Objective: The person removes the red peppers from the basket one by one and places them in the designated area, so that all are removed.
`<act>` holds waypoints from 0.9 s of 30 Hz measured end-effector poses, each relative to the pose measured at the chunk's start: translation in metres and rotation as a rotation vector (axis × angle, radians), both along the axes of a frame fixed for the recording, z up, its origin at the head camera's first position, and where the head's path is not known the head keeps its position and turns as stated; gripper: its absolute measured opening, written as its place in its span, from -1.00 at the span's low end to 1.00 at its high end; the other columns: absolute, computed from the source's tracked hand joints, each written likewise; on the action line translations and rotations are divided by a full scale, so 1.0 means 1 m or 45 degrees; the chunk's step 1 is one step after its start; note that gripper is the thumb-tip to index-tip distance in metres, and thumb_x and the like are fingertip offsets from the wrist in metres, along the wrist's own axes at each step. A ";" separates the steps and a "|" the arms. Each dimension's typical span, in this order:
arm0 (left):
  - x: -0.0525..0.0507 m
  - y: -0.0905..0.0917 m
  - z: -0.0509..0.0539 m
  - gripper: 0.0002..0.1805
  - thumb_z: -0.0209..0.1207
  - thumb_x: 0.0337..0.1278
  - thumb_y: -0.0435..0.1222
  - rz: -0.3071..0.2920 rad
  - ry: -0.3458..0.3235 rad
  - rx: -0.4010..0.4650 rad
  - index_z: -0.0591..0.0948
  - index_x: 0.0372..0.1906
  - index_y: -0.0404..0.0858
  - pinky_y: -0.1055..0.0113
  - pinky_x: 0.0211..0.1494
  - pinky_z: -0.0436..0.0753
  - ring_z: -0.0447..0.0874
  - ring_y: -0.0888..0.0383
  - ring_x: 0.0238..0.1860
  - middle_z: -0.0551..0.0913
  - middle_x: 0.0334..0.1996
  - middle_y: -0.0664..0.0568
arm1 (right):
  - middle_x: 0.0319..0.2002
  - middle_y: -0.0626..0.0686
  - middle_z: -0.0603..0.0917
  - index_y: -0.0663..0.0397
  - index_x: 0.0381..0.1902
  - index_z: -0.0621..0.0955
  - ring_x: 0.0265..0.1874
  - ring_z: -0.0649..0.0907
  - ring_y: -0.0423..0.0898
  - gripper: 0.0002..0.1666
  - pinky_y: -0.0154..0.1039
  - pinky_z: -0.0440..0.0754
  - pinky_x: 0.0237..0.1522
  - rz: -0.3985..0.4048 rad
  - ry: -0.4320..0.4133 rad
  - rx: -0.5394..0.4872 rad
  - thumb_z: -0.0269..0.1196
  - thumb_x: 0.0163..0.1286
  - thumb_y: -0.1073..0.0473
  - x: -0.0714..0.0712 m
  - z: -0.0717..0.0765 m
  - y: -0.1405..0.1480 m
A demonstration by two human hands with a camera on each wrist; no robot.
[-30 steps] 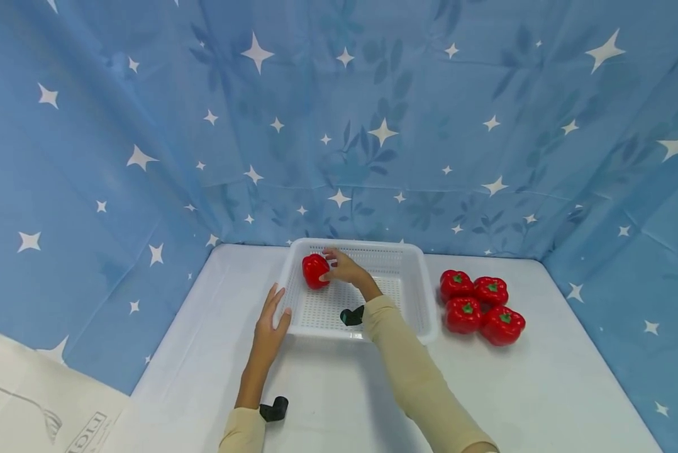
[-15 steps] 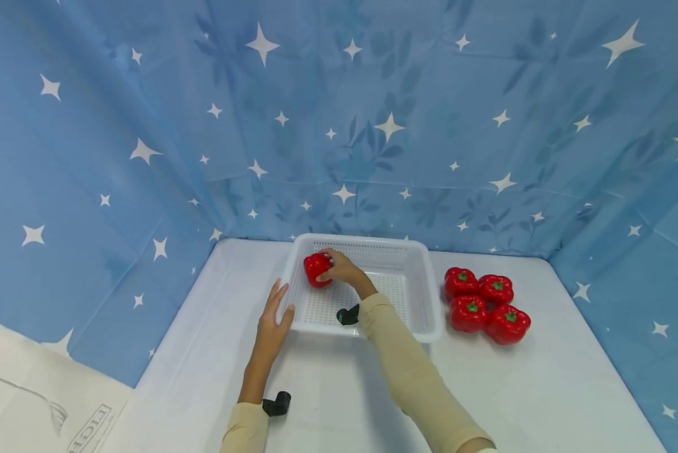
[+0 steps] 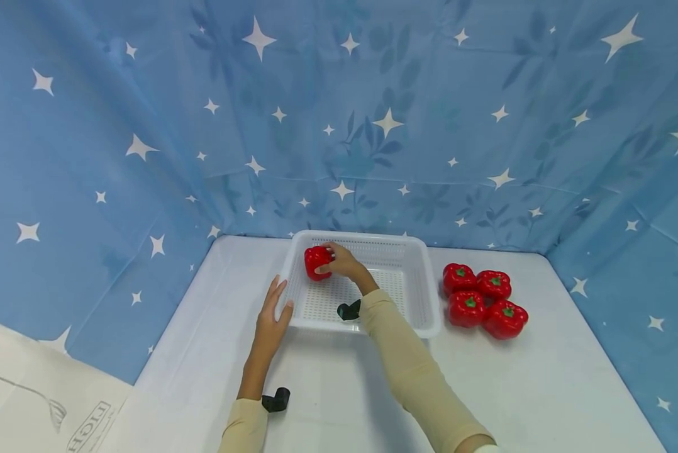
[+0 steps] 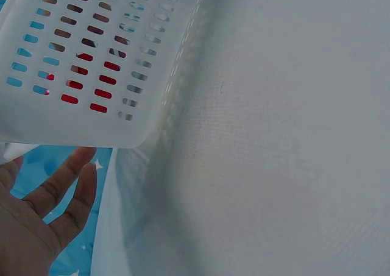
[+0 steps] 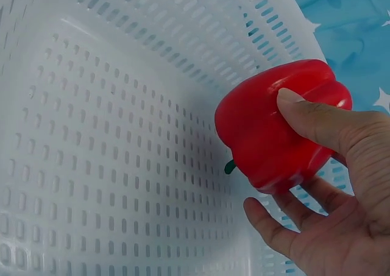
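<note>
A red bell pepper (image 3: 317, 263) is at the far left of the white plastic basket (image 3: 424, 283). My right hand (image 3: 343, 263) holds this pepper from its right side. In the right wrist view, the thumb presses on the pepper (image 5: 277, 123) and fingers reach beneath it; a green stem points down and left. My left hand (image 3: 270, 327), its fingers straight and spread, is at the basket's left edge. The left wrist view has that hand (image 4: 49, 215) next to the basket's perforated wall (image 4: 79, 56), with red showing through the slots. Whether it touches the basket, I cannot tell.
Several red bell peppers with green stems, among them a front one (image 3: 505, 319), stand grouped on the white table (image 3: 339, 390) right of the basket. A blue star-patterned curtain (image 3: 339, 126) hangs behind the table. Printed cloth (image 3: 33, 390) lies at the lower left.
My right hand's fingers have closed around the pepper, which has shifted and turned slightly. The left hand stays at the basket's left edge. The head view has shifted a little.
</note>
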State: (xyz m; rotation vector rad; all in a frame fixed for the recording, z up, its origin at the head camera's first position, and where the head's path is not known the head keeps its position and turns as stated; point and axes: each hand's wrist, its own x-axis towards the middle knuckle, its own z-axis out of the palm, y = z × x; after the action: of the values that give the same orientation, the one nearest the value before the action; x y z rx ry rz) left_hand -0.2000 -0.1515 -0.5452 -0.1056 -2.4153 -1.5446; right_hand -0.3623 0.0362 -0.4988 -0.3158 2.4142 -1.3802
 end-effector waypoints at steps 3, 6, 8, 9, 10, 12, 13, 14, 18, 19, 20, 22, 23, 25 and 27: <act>0.001 0.001 0.000 -0.45 0.00 0.44 -0.20 0.001 -0.007 0.014 0.27 0.47 -0.05 0.00 0.54 0.14 -0.03 0.06 0.57 0.01 0.56 0.19 | 0.35 0.21 0.40 0.05 0.41 0.31 0.32 0.42 0.19 -0.07 0.11 0.51 0.28 -0.007 -0.013 0.000 0.45 0.09 0.19 0.001 0.000 0.001; 0.002 0.001 0.001 -0.45 0.00 0.43 -0.20 0.008 -0.016 0.018 0.28 0.47 -0.05 -0.01 0.54 0.14 -0.03 0.05 0.57 0.02 0.56 0.18 | 0.35 0.22 0.39 0.04 0.43 0.29 0.33 0.40 0.19 -0.05 0.13 0.48 0.30 -0.014 -0.034 0.000 0.44 0.11 0.15 0.002 0.002 0.001; 0.002 0.001 0.001 -0.45 0.01 0.43 -0.21 0.009 -0.014 0.013 0.28 0.47 -0.05 -0.02 0.54 0.14 -0.03 0.04 0.57 0.02 0.57 0.17 | 0.36 0.23 0.39 0.04 0.44 0.28 0.34 0.40 0.20 -0.05 0.13 0.48 0.30 -0.020 -0.046 -0.004 0.44 0.12 0.13 0.003 0.003 0.000; 0.002 0.001 0.001 -0.45 0.01 0.43 -0.22 0.007 -0.008 0.010 0.28 0.47 -0.05 -0.03 0.54 0.15 -0.02 0.03 0.57 0.02 0.57 0.16 | 0.36 0.23 0.39 0.04 0.44 0.28 0.34 0.41 0.20 -0.06 0.12 0.49 0.30 -0.023 -0.048 -0.007 0.43 0.13 0.13 0.003 0.004 0.000; 0.002 0.001 0.001 -0.45 0.01 0.43 -0.21 0.008 -0.010 0.008 0.28 0.47 -0.04 -0.02 0.54 0.15 -0.02 0.04 0.57 0.02 0.56 0.16 | 0.36 0.23 0.39 0.04 0.44 0.28 0.33 0.41 0.20 -0.06 0.12 0.50 0.29 -0.026 -0.047 -0.009 0.43 0.13 0.12 0.003 0.005 0.000; 0.001 0.001 0.001 -0.44 0.01 0.43 -0.21 0.005 -0.003 0.004 0.28 0.47 -0.05 -0.03 0.54 0.14 -0.02 0.03 0.57 0.02 0.57 0.16 | 0.35 0.23 0.40 0.04 0.44 0.28 0.32 0.42 0.19 -0.08 0.10 0.54 0.25 -0.031 -0.035 -0.016 0.41 0.16 0.12 0.003 0.006 0.000; 0.001 0.001 0.001 -0.44 0.01 0.43 -0.21 0.004 -0.002 0.005 0.28 0.47 -0.05 -0.02 0.54 0.14 -0.02 0.04 0.57 0.02 0.57 0.16 | 0.34 0.23 0.40 0.04 0.43 0.28 0.31 0.43 0.19 -0.09 0.08 0.57 0.23 -0.034 -0.028 -0.023 0.40 0.16 0.11 0.003 0.007 0.001; 0.000 0.000 0.001 -0.44 0.01 0.43 -0.21 0.000 0.000 0.004 0.27 0.47 -0.06 -0.03 0.54 0.14 -0.03 0.02 0.57 0.02 0.57 0.15 | 0.34 0.22 0.40 0.04 0.43 0.27 0.31 0.43 0.19 -0.09 0.07 0.59 0.20 -0.036 -0.022 -0.030 0.40 0.17 0.10 0.002 0.008 0.001; 0.000 0.000 0.001 -0.44 0.00 0.43 -0.20 0.002 -0.007 0.008 0.27 0.47 -0.05 -0.03 0.55 0.11 -0.05 0.03 0.58 0.01 0.57 0.15 | 0.34 0.20 0.40 0.01 0.43 0.28 0.29 0.44 0.17 -0.12 0.01 0.68 0.08 -0.038 -0.032 -0.091 0.38 0.20 0.07 0.000 0.008 0.006; 0.000 0.000 0.001 -0.44 0.01 0.43 -0.20 0.001 -0.008 0.009 0.27 0.47 -0.06 -0.03 0.55 0.11 -0.05 0.03 0.58 0.01 0.57 0.14 | 0.34 0.19 0.40 0.00 0.43 0.28 0.29 0.44 0.16 -0.12 0.00 0.69 0.05 -0.041 -0.045 -0.119 0.38 0.20 0.07 -0.001 0.008 0.008; 0.000 0.000 0.001 -0.44 0.01 0.43 -0.20 0.000 -0.006 0.008 0.27 0.47 -0.06 -0.03 0.56 0.10 -0.05 0.02 0.58 0.01 0.57 0.13 | 0.34 0.19 0.40 0.00 0.42 0.29 0.28 0.44 0.16 -0.13 0.00 0.70 0.03 -0.046 -0.059 -0.147 0.38 0.20 0.08 -0.001 0.009 0.010; 0.000 0.000 0.000 -0.44 0.01 0.43 -0.20 -0.001 -0.003 0.011 0.27 0.47 -0.06 -0.03 0.56 0.08 -0.06 0.02 0.58 0.00 0.57 0.12 | 0.33 0.19 0.40 0.00 0.41 0.30 0.27 0.45 0.18 -0.15 0.01 0.71 0.01 -0.053 -0.082 -0.212 0.38 0.21 0.09 -0.003 0.010 0.013; 0.000 0.000 0.000 -0.44 0.01 0.43 -0.21 -0.002 -0.001 0.016 0.27 0.47 -0.06 -0.03 0.56 0.08 -0.06 0.02 0.58 0.00 0.57 0.11 | 0.33 0.19 0.40 -0.01 0.41 0.30 0.27 0.45 0.18 -0.16 0.02 0.71 0.00 -0.060 -0.093 -0.241 0.37 0.21 0.11 -0.003 0.011 0.015; 0.000 0.001 0.000 -0.44 0.02 0.43 -0.21 -0.005 0.003 0.027 0.27 0.47 -0.06 -0.04 0.57 0.07 -0.06 0.01 0.58 0.00 0.57 0.10 | 0.34 0.18 0.39 -0.02 0.40 0.30 0.27 0.44 0.19 -0.16 0.03 0.71 0.00 -0.072 -0.100 -0.282 0.38 0.20 0.13 -0.003 0.014 0.020; 0.001 0.001 0.000 -0.44 0.01 0.44 -0.20 -0.008 0.004 0.032 0.26 0.48 -0.06 -0.04 0.57 0.07 -0.07 0.01 0.58 -0.01 0.57 0.10 | 0.35 0.18 0.38 -0.03 0.41 0.31 0.29 0.43 0.19 -0.17 0.04 0.70 0.01 -0.083 -0.096 -0.309 0.38 0.21 0.15 -0.002 0.017 0.025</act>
State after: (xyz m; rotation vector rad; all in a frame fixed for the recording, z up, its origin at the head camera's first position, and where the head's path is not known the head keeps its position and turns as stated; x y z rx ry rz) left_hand -0.1993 -0.1508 -0.5451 -0.1108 -2.3947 -1.5762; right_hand -0.3648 0.0608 -0.4823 -0.2412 2.2169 -1.6866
